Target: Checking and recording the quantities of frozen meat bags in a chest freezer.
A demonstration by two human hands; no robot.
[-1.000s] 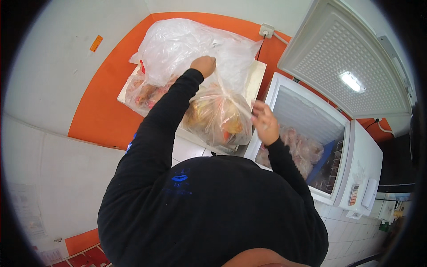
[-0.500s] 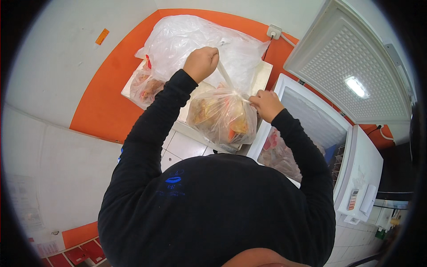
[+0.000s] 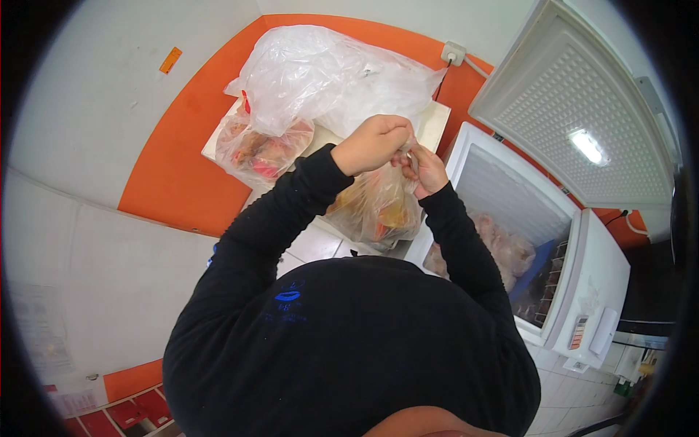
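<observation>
A clear plastic bag [image 3: 375,207] with yellowish and orange contents sits at the near edge of a white surface [image 3: 435,131]. Both hands are together above it, at its gathered neck. My left hand [image 3: 375,143] is closed in a fist on the bag's twisted top. Close beside it, my right hand [image 3: 428,171] pinches the same neck with bent fingers. My left forearm and hand hide part of the bag. Another clear bag [image 3: 262,149] with reddish-brown contents lies to the left, beside a large heap of clear plastic sheeting [image 3: 320,76].
On the right stands an open chest freezer [image 3: 466,146], its lid [image 3: 575,109] raised against the wall. Inside are bagged pale pink items [image 3: 502,244], a blue divider [image 3: 535,269] and a wire basket [image 3: 553,284]. A wall socket [image 3: 453,52] with a cable is behind the surface.
My left hand has come down and right, from pulling a stretched strip of plastic to meeting my right hand. The right hand has turned, and more of the left-hand bag shows.
</observation>
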